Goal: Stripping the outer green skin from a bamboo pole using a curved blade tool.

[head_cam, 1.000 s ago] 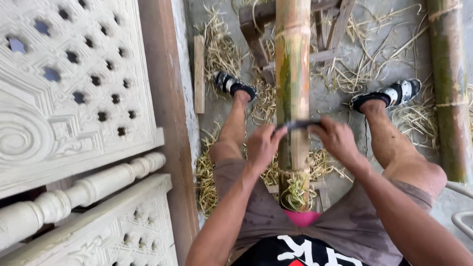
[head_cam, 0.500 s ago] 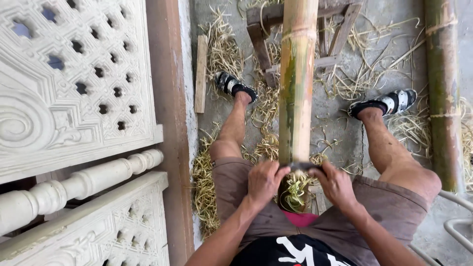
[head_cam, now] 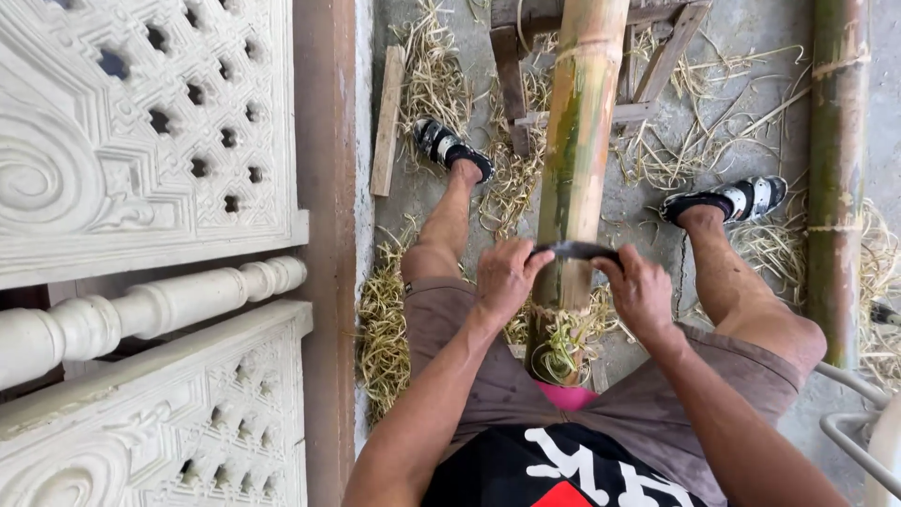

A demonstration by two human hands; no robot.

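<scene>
Head view: 1 thick green-and-tan bamboo pole [head_cam: 577,160] runs lengthwise away from the person, its near end between the knees, its far end resting on a rough wooden trestle [head_cam: 526,66]. Across it, at right angles to that long axis, lies 1 dark curved two-handled drawknife blade [head_cam: 577,250]. The left hand [head_cam: 505,277] is closed around the blade's left end, the right hand [head_cam: 640,293] closed around its right end; both sit level, equally near the pole, 1 on each side. A 2nd bamboo pole [head_cam: 835,169] lies parallel at the right, well apart. Pale straw-like shavings [head_cam: 385,319] litter the concrete floor [head_cam: 648,202] around 2 black-and-white sandals [head_cam: 450,148].
</scene>
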